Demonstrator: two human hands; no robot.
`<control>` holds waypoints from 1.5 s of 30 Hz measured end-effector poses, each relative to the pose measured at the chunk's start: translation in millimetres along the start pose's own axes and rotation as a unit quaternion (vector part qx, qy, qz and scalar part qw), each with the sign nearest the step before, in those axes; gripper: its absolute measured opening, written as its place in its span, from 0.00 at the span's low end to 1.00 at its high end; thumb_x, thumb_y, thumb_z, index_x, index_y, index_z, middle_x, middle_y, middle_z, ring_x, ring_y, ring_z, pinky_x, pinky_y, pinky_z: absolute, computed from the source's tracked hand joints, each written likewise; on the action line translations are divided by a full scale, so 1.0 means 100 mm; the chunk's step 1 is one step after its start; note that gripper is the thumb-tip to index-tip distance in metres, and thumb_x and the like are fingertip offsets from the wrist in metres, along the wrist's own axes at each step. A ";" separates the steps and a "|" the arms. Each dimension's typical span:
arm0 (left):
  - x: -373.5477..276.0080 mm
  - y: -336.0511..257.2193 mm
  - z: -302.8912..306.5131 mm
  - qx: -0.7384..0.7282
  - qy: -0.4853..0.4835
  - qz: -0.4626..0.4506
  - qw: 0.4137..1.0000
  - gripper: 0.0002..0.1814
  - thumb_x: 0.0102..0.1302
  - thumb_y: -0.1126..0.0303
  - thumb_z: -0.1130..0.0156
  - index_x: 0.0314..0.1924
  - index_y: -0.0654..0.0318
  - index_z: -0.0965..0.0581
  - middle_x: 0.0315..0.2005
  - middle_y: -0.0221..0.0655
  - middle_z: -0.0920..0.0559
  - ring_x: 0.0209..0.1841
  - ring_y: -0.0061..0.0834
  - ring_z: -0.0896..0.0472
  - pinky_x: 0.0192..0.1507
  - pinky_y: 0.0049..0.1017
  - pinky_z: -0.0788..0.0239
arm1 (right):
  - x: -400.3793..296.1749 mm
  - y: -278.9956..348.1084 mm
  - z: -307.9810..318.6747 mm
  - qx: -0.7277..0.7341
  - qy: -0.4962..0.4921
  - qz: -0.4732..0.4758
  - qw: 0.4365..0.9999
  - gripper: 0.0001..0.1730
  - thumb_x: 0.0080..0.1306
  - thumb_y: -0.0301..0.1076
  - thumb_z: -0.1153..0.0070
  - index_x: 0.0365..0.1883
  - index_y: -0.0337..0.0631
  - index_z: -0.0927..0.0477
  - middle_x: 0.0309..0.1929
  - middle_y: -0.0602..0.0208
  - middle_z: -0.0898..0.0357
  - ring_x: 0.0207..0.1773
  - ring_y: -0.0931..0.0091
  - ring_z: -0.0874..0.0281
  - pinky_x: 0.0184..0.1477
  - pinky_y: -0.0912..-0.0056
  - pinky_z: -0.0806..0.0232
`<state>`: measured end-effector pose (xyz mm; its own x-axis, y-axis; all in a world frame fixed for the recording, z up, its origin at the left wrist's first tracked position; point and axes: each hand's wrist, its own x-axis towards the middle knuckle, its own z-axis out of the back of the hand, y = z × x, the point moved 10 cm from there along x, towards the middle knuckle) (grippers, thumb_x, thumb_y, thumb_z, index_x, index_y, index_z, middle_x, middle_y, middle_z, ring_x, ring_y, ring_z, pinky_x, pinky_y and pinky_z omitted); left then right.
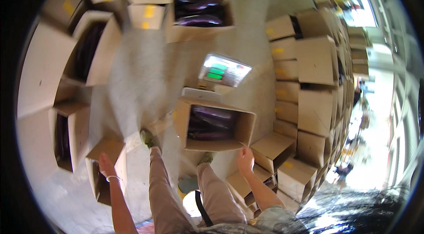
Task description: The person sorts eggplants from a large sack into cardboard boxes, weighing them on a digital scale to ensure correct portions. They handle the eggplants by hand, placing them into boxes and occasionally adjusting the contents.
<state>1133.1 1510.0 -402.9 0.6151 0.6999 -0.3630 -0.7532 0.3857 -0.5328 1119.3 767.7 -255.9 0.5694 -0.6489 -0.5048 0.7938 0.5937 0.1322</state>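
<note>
In front of me a cardboard carton [217, 145] of long purple eggplants [212, 123] appears to rest on a platform scale [201, 93]. Behind the carton rises the scale's display head [225, 70], with green lit panels. My right hand [245, 160], fingers curled, is at the carton's near right corner; whether it grips the edge I cannot tell. Over on the left, my left hand [106, 166], with a bracelet at the wrist, is over or against a smaller open carton [107, 149]. Its fingers are blurred, and the hand hides part of that carton's opening.
Stacked cartons [314, 111] with yellow tape form a wall on the right. More open cartons of eggplants stand at the left [104, 51] and far side [198, 33]. Between my legs is a round stool-like object [189, 185]. People [344, 169] are in the far right background.
</note>
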 end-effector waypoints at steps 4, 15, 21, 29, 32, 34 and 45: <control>-1.33 -2.33 -1.50 0.020 0.304 -0.220 0.927 0.23 0.67 0.54 0.42 0.50 0.66 0.22 0.41 0.44 0.18 0.41 0.34 0.19 0.45 0.29 0.28 | 0.73 -0.31 0.58 0.002 -0.249 0.047 0.967 0.30 0.62 0.39 0.44 0.61 0.37 0.33 0.58 0.51 0.31 0.57 0.58 0.29 0.60 0.58 0.37; -1.67 -2.70 -2.87 0.388 0.342 -0.153 0.842 0.31 0.66 0.48 0.46 0.31 0.79 0.23 0.25 0.50 0.18 0.18 0.44 0.19 0.12 0.35 0.29 | 1.25 -0.51 -0.33 0.057 0.111 0.063 0.990 0.21 0.66 0.51 0.52 0.36 0.42 0.17 0.35 0.58 0.17 0.43 0.58 0.19 0.46 0.56 0.28; -1.70 -3.04 -2.87 0.316 0.345 -0.254 0.846 0.26 0.67 0.53 0.46 0.36 0.77 0.24 0.28 0.48 0.18 0.24 0.41 0.18 0.14 0.35 0.29 | 1.15 -0.51 -0.51 0.018 0.096 0.116 0.989 0.10 0.59 0.38 0.44 0.27 0.43 0.15 0.32 0.59 0.16 0.39 0.62 0.17 0.36 0.61 0.25; -3.23 -4.08 -2.87 0.496 0.372 -0.566 0.543 0.21 0.61 0.60 0.42 0.31 0.78 0.22 0.32 0.61 0.20 0.39 0.57 0.22 0.44 0.43 0.32 | -0.75 -1.67 -0.79 0.125 0.099 0.000 0.987 0.19 0.68 0.41 0.56 0.23 0.45 0.19 0.26 0.63 0.19 0.30 0.63 0.19 0.28 0.56 0.27; -4.33 -4.22 -3.14 0.526 0.377 -0.653 0.393 0.23 0.61 0.55 0.44 0.32 0.75 0.20 0.33 0.59 0.20 0.40 0.55 0.21 0.47 0.44 0.31 | -1.47 -2.22 -0.94 0.191 0.055 -0.117 0.973 0.17 0.68 0.42 0.57 0.26 0.45 0.20 0.24 0.63 0.20 0.29 0.61 0.20 0.28 0.55 0.28; -4.96 -4.15 -3.47 0.558 0.377 -0.682 0.286 0.24 0.61 0.54 0.44 0.31 0.74 0.19 0.34 0.58 0.19 0.41 0.54 0.21 0.47 0.43 0.30 | -1.85 -2.52 -0.99 0.243 0.045 -0.171 0.954 0.19 0.67 0.44 0.56 0.26 0.43 0.19 0.25 0.56 0.20 0.30 0.57 0.20 0.32 0.53 0.28; -8.90 -2.63 -4.80 0.527 0.368 -0.762 0.085 0.15 0.62 0.58 0.42 0.35 0.63 0.17 0.38 0.45 0.16 0.44 0.44 0.18 0.45 0.38 0.26 | -2.92 -3.44 -2.20 0.483 -0.100 -0.570 0.657 0.30 0.63 0.53 0.49 0.21 0.30 0.21 0.24 0.38 0.24 0.33 0.48 0.22 0.39 0.51 0.31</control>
<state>895.1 497.5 -306.7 -0.2576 -0.7219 -0.6422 0.9662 -0.1966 -0.1666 632.9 857.1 -341.8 -0.5730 -0.5168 -0.6361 0.4390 -0.8489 0.2942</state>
